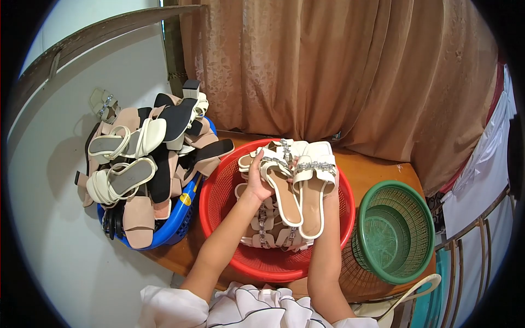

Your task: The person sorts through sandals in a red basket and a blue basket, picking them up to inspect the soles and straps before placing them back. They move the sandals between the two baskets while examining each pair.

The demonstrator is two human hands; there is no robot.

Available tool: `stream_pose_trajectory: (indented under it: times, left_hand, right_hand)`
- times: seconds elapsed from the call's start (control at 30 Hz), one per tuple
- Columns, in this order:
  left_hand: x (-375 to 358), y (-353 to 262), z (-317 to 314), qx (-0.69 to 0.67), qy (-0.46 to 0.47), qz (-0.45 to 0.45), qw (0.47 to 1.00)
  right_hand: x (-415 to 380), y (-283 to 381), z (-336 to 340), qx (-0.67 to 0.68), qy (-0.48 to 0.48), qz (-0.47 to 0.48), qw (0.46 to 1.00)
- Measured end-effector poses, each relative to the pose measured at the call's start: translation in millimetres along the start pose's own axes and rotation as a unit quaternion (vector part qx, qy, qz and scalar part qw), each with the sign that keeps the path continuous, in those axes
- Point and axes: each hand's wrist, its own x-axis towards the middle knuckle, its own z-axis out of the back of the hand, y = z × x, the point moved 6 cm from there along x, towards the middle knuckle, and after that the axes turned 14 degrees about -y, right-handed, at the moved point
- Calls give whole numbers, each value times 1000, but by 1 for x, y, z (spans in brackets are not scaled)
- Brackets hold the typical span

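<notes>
My left hand (258, 183) is closed around a white slide sandal (285, 199) with a jewelled strap and tan insole. My right hand (331, 191) grips a matching white sandal (312, 210) from its outer side, most of its fingers hidden behind the shoe. The two sandals are held side by side, toes pointing away from me. Below and behind them, more white jewelled sandals (263, 224) lie in a red plastic basket (219, 240).
On the left, a blue basket (183, 221) is heaped above its rim with black, beige and white sandals (136, 216). To the right, a green basket (363, 235) stands on the wooden table (377, 169). Brown curtains (328, 65) hang behind.
</notes>
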Motion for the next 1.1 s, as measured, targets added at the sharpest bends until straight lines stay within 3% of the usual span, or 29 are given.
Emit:
stream_pose_trajectory:
  times: [0.17,0.4,0.73,0.93,1.1]
  left_hand:
    - [4,-1,7,47,16,0,999]
    - [24,-7,36,-1,-58,-7,998]
    - [12,-2,18,24,7,32,999]
    - [6,2,5,29,61,56,996]
    - [3,0,0,-9,64,46,997]
  right_hand:
    - [-8,-1,-10,9,20,6,1000]
    - [-32,7,-36,58,64,19,996]
    - [-34,26,-30,121,83,44,988]
    - [-27,29,-15,78,8,70,994]
    - [22,61,108,100,-142,154,973]
